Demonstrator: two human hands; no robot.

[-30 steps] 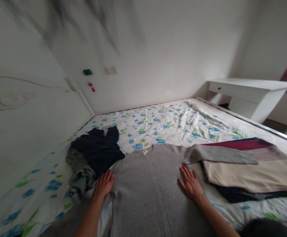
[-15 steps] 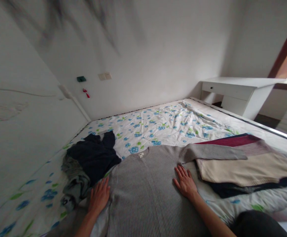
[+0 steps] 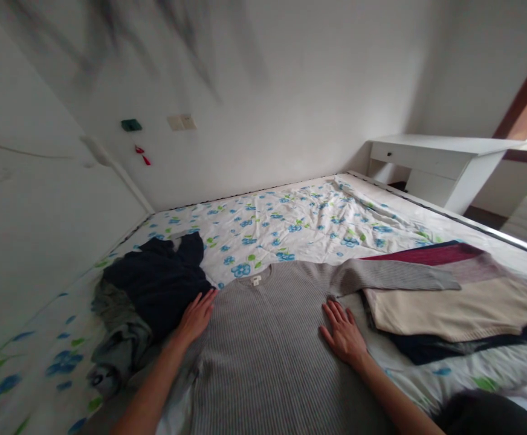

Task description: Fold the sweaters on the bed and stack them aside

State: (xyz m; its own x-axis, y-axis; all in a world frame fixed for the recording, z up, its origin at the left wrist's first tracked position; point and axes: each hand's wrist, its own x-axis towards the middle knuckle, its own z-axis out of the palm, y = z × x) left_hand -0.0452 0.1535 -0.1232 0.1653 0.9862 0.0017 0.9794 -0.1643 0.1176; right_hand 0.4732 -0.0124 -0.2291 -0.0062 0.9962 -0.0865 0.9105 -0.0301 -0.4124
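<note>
A grey ribbed sweater (image 3: 268,350) lies spread on the bed, its collar away from me and one sleeve stretched to the right over other clothes. My left hand (image 3: 197,317) rests on the sweater's left shoulder edge, fingers extended, beside a dark navy garment (image 3: 164,284). My right hand (image 3: 342,332) lies flat with fingers spread on the sweater's right side, below the sleeve. Flat layered clothes in beige and maroon (image 3: 454,308) lie at the right. The sweater's left sleeve is mostly hidden by my left arm.
The bed has a white floral sheet (image 3: 290,220). A grey-green crumpled garment (image 3: 125,344) sits at the left under the navy one. A white desk (image 3: 431,160) stands at the back right. Walls border the bed's left and far sides.
My left hand has moved up and right along the sweater's edge toward its shoulder. My right hand stays at nearly the same spot. The view has shifted slightly.
</note>
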